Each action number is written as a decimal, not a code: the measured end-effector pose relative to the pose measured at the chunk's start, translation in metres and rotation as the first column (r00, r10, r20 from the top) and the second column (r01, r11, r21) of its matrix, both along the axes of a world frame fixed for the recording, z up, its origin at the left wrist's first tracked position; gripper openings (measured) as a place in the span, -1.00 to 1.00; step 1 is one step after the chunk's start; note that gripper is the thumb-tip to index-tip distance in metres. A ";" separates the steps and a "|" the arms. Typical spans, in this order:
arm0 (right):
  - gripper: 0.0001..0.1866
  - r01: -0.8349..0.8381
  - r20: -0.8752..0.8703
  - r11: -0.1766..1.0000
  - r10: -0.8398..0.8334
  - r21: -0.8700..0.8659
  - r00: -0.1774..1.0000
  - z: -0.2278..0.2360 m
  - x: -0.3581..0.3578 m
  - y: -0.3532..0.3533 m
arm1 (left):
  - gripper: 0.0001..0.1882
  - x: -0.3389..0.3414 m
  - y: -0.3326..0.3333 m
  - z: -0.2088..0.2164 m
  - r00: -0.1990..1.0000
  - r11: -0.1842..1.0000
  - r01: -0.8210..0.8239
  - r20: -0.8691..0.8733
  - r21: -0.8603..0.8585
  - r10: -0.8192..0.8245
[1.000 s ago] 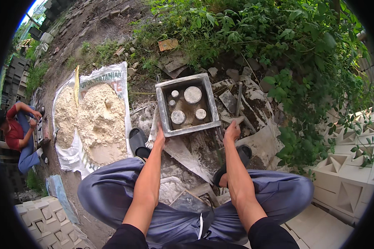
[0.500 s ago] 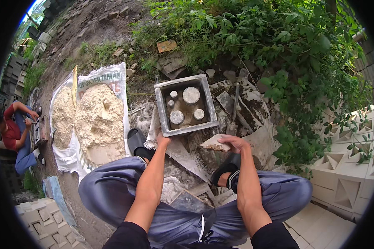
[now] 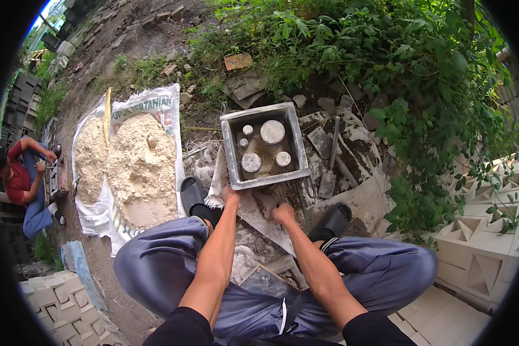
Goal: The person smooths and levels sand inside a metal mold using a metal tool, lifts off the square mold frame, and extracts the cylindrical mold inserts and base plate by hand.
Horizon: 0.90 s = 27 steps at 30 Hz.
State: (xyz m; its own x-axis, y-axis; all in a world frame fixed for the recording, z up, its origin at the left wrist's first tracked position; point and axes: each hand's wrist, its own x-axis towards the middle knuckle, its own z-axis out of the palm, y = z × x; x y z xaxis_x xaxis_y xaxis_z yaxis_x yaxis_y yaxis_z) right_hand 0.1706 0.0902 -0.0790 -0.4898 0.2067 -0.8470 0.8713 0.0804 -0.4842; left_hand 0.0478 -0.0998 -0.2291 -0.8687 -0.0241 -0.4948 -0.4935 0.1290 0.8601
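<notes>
A square grey box mould (image 3: 303,144) with several round pale plugs standing on its floor lies in front of me, its near side slightly raised. At its near left corner, my left hand (image 3: 232,198) is closed on the lower edge, fingertips hidden beneath. My right hand (image 3: 284,214) is closed just below the near wall, at the end of a broken slab piece (image 3: 265,203) that is partly under the mould. The fingers' far side is hidden. Under all this lies a frayed whitish sack (image 3: 258,222).
A trowel (image 3: 328,181) lies right of the mould. To the left, sacks hold pale powder (image 3: 141,167). Far left, a person in a red shirt (image 3: 20,181) sits working. Patterned blocks (image 3: 481,248) are stacked at right; green plants (image 3: 415,109) grow beyond.
My right hand has moved left with the slab piece, bringing it to the mould's near side. My left hand stays at the mould's corner. The view has shifted slightly.
</notes>
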 end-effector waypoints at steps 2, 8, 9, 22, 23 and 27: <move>-0.64 -0.187 -0.102 0.572 0.434 0.799 0.895 0.045 -0.010 -0.031 | -0.68 0.010 -0.020 -0.003 0.993 0.993 -0.115 -0.001 -0.003 0.115; -0.79 0.645 0.071 0.516 -0.748 -0.563 0.660 -0.033 -0.046 -0.012 | -0.62 0.007 0.050 0.077 0.961 0.969 -0.179 0.243 0.169 0.135; -0.80 0.652 0.092 0.460 -0.771 -0.603 0.630 -0.033 -0.054 -0.019 | -0.59 0.007 0.043 0.082 0.981 0.968 -0.144 0.160 0.204 0.112; -0.71 0.678 0.360 0.476 -0.597 -0.561 0.717 -0.088 -0.066 -0.019 | -0.65 0.005 0.009 0.000 0.978 0.917 0.133 -0.099 -0.376 -0.182; -0.64 0.669 0.359 0.437 -0.601 -0.601 0.714 -0.095 -0.066 -0.004 | -0.65 -0.002 0.023 0.002 0.971 0.915 0.170 -0.095 -0.366 -0.218; -0.61 0.705 0.421 0.335 -0.616 -0.625 0.666 -0.074 -0.047 0.018 | -0.62 0.007 0.052 0.041 0.944 0.990 -0.116 0.321 0.083 0.084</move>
State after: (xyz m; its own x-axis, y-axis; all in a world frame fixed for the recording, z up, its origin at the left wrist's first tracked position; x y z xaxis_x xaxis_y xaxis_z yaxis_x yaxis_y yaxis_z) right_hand 0.1237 0.1083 -0.1527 -0.3865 -0.2329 -0.8924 0.5191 -0.8547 -0.0017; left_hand 0.0546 -0.0482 -0.1885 -0.6633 -0.0394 -0.7474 -0.7475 -0.0130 0.6641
